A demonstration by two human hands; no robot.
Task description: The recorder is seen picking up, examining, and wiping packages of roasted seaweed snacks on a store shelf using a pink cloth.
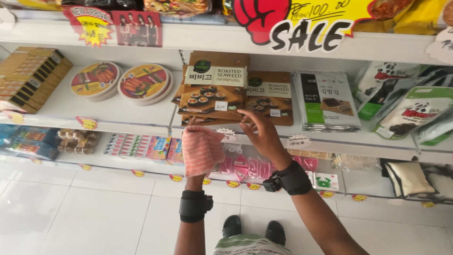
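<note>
Person stands facing white shop shelving, both forearms raised, black wrist straps on each. Left hand is mostly hidden under a pink-and-white striped cloth, which it grips bunched near the top so the cloth hangs down over the wrist; fingers closed on the fabric, only the fingertips peek out above it, right at the shelf's front edge. Right hand is bare and open, fingers spread and slightly curled, holding nothing, fingertips touching or just short of the lower edge of a stack of flat brown rectangular seaweed packets; contact cannot be told for sure. Those packets lie on the middle shelf, straight ahead and a little above both hands, tilted up at the back, long axis running away from the person, front edge facing the hands. A second brown stack lies just right of it, touching or overlapping, directly above the right hand. Right hand is the nearer one to the packets' front edge; left with the cloth sits just below the left stack's lower corner. Further right: a pile of silvery-green flat packets, then white pouches. Left along the shelf: round flat containers with yellow-red lids and tan boxes. Lower shelf holds small pink packs.
</note>
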